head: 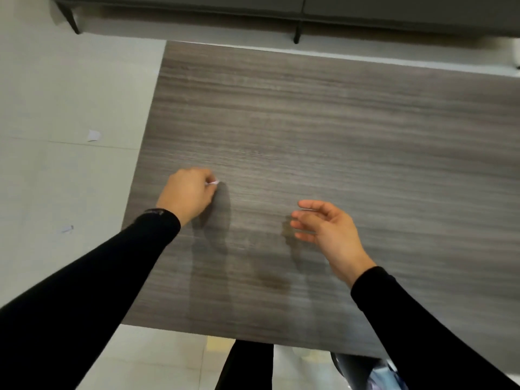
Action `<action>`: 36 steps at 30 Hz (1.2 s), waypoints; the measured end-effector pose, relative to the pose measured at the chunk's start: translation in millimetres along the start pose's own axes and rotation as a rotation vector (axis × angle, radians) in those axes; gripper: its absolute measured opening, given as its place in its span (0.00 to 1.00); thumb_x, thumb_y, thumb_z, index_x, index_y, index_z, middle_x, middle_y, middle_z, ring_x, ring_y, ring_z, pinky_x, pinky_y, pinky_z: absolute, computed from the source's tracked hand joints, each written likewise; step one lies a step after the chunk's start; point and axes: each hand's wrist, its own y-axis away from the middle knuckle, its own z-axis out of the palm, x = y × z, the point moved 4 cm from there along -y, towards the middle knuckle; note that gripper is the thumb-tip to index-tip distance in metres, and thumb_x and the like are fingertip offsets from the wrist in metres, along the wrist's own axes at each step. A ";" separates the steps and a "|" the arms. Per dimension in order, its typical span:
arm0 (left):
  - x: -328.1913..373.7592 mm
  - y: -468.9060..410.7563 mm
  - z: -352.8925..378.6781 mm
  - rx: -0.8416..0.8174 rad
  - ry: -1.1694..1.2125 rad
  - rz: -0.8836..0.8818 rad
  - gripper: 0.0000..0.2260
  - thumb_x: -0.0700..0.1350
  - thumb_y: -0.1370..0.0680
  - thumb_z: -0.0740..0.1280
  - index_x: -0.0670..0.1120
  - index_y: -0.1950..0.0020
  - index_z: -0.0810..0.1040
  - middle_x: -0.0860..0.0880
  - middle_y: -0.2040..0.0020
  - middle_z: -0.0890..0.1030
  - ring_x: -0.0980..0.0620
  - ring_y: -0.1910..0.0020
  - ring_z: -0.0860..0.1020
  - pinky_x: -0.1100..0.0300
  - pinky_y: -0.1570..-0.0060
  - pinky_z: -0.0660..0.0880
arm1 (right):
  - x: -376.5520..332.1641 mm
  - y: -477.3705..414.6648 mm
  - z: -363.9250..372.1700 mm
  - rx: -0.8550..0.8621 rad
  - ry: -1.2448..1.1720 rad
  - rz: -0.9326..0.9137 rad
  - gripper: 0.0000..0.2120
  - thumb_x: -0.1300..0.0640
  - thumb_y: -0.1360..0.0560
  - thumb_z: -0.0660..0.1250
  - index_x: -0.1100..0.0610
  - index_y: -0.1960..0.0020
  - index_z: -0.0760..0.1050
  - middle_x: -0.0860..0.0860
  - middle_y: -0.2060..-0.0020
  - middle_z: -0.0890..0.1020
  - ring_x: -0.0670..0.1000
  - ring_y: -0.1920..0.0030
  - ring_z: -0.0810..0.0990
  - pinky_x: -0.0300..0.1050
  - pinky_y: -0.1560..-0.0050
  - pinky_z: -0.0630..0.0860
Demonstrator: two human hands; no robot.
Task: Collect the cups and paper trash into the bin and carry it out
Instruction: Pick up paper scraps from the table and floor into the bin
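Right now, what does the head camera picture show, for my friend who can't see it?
The left hand pinches a small white paper scrap on a grey wood-grain table; the right hand hovers open. Two more scraps lie on the pale floor.

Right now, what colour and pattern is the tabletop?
Grey-brown tabletop with streaky horizontal wood grain, seen in the head view.

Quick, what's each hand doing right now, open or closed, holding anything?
Left hand: closed, pinching a small white paper scrap over the table.
Right hand: open, fingers loosely curled, holding nothing.
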 end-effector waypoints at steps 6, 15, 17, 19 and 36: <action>160.4 78.4 15.5 0.045 0.278 0.328 0.06 0.52 0.26 0.67 0.51 0.60 0.80 0.54 0.64 0.83 0.60 0.64 0.77 0.65 0.63 0.68 | 8.7 46.5 -83.8 0.166 -0.101 -0.060 0.08 0.68 0.25 0.62 0.57 0.51 0.74 0.52 0.62 0.79 0.48 0.64 0.78 0.39 0.62 0.76; 320.3 245.8 140.3 -0.247 0.224 0.467 0.08 0.51 0.26 0.65 0.49 0.58 0.81 0.50 0.57 0.85 0.49 0.55 0.81 0.61 0.60 0.70 | 127.2 192.5 -296.2 0.456 -0.298 -0.146 0.09 0.67 0.25 0.62 0.54 0.57 0.74 0.52 0.64 0.80 0.48 0.65 0.79 0.39 0.63 0.76; 337.0 294.5 195.6 -0.374 0.133 0.461 0.08 0.49 0.26 0.65 0.48 0.59 0.81 0.48 0.55 0.85 0.45 0.52 0.81 0.57 0.57 0.73 | 190.5 243.7 -342.7 0.526 -0.280 -0.053 0.07 0.68 0.25 0.62 0.57 0.53 0.74 0.53 0.64 0.79 0.49 0.65 0.77 0.40 0.63 0.74; 344.5 334.7 248.2 -0.452 0.060 0.429 0.08 0.48 0.26 0.64 0.47 0.57 0.81 0.45 0.54 0.85 0.42 0.51 0.80 0.54 0.52 0.75 | 251.1 290.1 -378.9 0.586 -0.278 0.036 0.07 0.69 0.26 0.62 0.59 0.51 0.74 0.53 0.65 0.79 0.50 0.66 0.77 0.40 0.64 0.74; 141.9 304.3 384.8 -0.517 -0.304 0.165 0.11 0.42 0.27 0.63 0.48 0.46 0.79 0.44 0.45 0.81 0.42 0.45 0.77 0.54 0.45 0.72 | 401.9 177.1 -302.5 0.438 -0.415 0.141 0.08 0.68 0.25 0.62 0.56 0.53 0.73 0.52 0.65 0.78 0.48 0.67 0.77 0.34 0.69 0.74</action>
